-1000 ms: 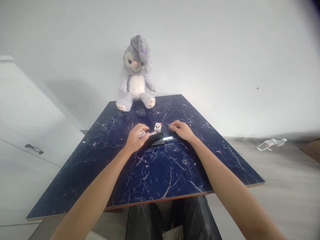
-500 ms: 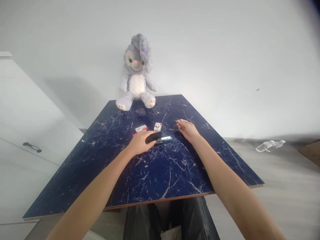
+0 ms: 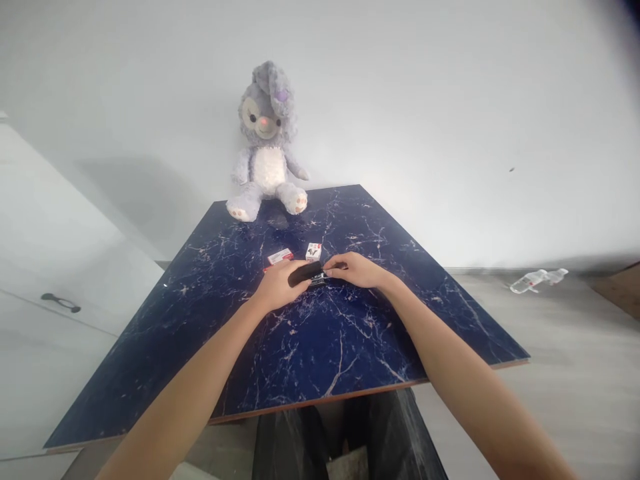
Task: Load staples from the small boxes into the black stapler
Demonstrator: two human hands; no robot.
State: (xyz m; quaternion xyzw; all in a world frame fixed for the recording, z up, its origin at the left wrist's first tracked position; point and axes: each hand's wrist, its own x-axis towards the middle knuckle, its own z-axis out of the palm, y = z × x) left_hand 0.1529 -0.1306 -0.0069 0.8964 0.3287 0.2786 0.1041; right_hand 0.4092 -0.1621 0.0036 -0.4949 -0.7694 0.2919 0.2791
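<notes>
A black stapler (image 3: 306, 273) with a silver metal rail lies low over the blue table, pointing right. My left hand (image 3: 280, 285) is closed around its rear end, the thumb along the near side. At the stapler's right end is my right hand (image 3: 354, 270), thumb and fingers pinched together against the metal part. Whatever lies between those fingertips is too small to make out. Just behind the stapler stands a small white and red box (image 3: 313, 251) with a dark picture on it. Another red and white box (image 3: 280, 256) lies behind my left hand, partly hidden by it.
A grey-purple plush toy (image 3: 269, 167) sits at the back of the blue marbled table (image 3: 280, 360), against the wall. To the left is a white cabinet with a dark handle (image 3: 61, 303). A clear plastic item (image 3: 537, 281) lies on the floor at right.
My right hand has moved left and toward me, from beside the stapler to its metal end. My left hand keeps its hold on the stapler. The view has shifted slightly.
</notes>
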